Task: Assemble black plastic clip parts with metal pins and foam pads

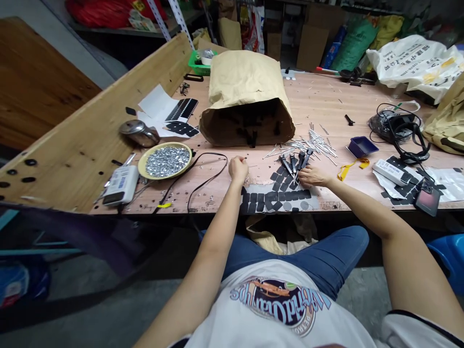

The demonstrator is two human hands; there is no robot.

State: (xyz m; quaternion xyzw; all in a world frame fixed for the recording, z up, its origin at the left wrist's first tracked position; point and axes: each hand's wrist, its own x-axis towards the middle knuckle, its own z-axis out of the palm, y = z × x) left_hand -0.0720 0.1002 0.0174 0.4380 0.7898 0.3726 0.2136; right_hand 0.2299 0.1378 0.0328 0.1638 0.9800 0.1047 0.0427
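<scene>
A long wooden desk (319,104) fills the view, with the person's bare forearms reaching onto it from the near edge. A kraft paper sack (242,82) lies on its side at the middle of the desk, its open mouth facing the person and dark pieces visible inside. To the left sits a round plate (142,164) with a yellow rim, heaped with small silver bits. Directly in front of the person is a grey sheet (282,205) covered with rows of black pads, and more black pads lie loose just above it. Beyond them spreads a loose pile of thin metal rods (311,144).

The right hand (312,176) lies at the edge of the loose pads, its grip spread, with the fingers (302,171) reaching toward a cluster of black-tipped metal pieces (293,166) and appearing to touch them. The left hand (238,170) rests just left of the grey sheet, its grip curled closed; whether it pinches anything is hidden by the fingers.
</scene>
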